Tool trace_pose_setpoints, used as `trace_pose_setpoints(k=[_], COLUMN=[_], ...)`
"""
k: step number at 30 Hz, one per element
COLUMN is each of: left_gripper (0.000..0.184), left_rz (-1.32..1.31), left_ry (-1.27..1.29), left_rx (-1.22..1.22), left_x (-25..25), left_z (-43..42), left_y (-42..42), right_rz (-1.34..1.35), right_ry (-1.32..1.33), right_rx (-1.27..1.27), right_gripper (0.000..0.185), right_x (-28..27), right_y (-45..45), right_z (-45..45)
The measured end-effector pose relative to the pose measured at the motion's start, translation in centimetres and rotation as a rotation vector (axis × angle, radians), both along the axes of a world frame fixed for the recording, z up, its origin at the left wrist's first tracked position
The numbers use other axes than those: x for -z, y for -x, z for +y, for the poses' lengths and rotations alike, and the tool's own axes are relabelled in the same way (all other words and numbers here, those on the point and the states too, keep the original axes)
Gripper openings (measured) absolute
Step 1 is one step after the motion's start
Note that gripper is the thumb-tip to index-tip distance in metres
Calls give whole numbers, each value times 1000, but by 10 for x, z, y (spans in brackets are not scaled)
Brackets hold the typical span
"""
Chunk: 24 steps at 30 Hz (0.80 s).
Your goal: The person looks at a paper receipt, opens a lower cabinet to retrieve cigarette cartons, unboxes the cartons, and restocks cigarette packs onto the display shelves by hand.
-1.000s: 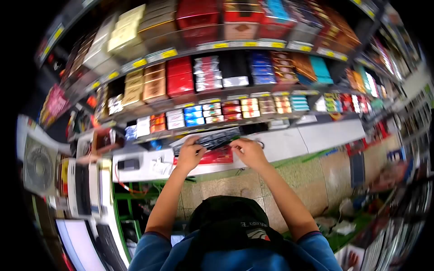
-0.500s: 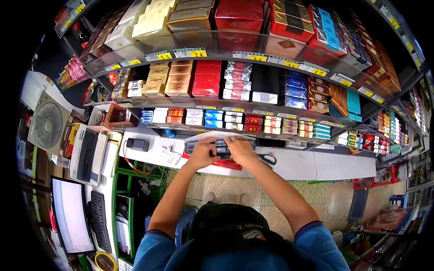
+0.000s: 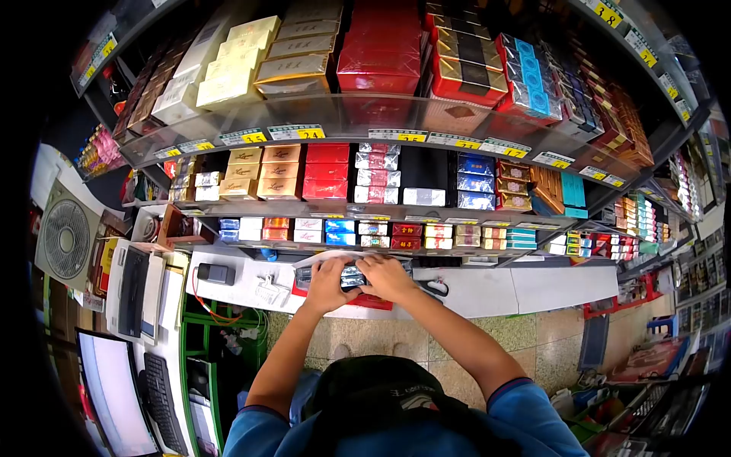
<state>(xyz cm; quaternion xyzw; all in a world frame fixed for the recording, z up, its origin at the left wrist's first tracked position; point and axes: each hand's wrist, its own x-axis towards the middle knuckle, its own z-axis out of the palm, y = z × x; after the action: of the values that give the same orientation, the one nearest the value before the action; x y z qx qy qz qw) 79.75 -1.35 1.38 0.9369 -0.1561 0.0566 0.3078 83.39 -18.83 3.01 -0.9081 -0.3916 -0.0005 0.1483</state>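
Note:
At the white counter under the shelves, my left hand (image 3: 327,286) and my right hand (image 3: 387,279) are close together. Between them is a small group of dark, shiny-wrapped cigarette packs (image 3: 352,276). Fingers of both hands curl over the packs from either side, with the thumbs toward me; parts of the packs are hidden under the hands. A red flat item or box (image 3: 373,302) shows beneath the packs. Right of my right hand lies a black-handled object (image 3: 437,288), possibly scissors.
Shelves of cigarette packs with a price-tag edge (image 3: 396,135) rise in front of me. A black box-shaped device (image 3: 216,273) with a red cable sits left on the counter (image 3: 487,292). Further left are a printer (image 3: 135,293), a fan (image 3: 65,231), a keyboard (image 3: 164,400) and a monitor (image 3: 116,392).
My view has tilted up, so shelves and counter appear lower and slightly left. My left fingers have shifted over the packs, and more of their shiny wrapping shows between my hands.

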Motion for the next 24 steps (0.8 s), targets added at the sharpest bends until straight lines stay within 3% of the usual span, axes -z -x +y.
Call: trace_pose_setpoints(k=[8,11,13,14,16,17,19,20,22,24], left_gripper=[64,63,58,58,34,25,37,37,48,51], left_rz=[-168,-219,-23,-22,430,625,886,882,1121,1125], left_ry=[206,310,713,710,1406,1499,1719,1725,1854,1787], left_rx=[4,-120,-308,-316,-590,-652,-662,-666,-410,-365], left_x=[-9,-18,5,4,-2,-9,-8,-11,-23,-32], left_z=[4,1,-5,-14,-36,-44,-50,-49,-43,-36], left_y=[0,16,31,41,58,62,58,55,43,34], right_rz=[18,-17,19,23,-19,-18,38,1,-58,-117], right_ry=[-182,-200,-133,-136,-150,-151,-162,-167,-208,-255], right_rx=[-54,-75,-61,-68,-42,-52,-4,0,-55,-108], right_gripper=[51,52,52,52,51,51,52,51,50,48], right_x=[-34,-34,-26,-20,-7,-4,-1,-2,-3,-3], right_y=[-5,-5,-3,-3,-4,-6,-6,-4,-2,3], right_z=[-20,-20,-18,-18,-18,-19,-22,-24,-29,-31])
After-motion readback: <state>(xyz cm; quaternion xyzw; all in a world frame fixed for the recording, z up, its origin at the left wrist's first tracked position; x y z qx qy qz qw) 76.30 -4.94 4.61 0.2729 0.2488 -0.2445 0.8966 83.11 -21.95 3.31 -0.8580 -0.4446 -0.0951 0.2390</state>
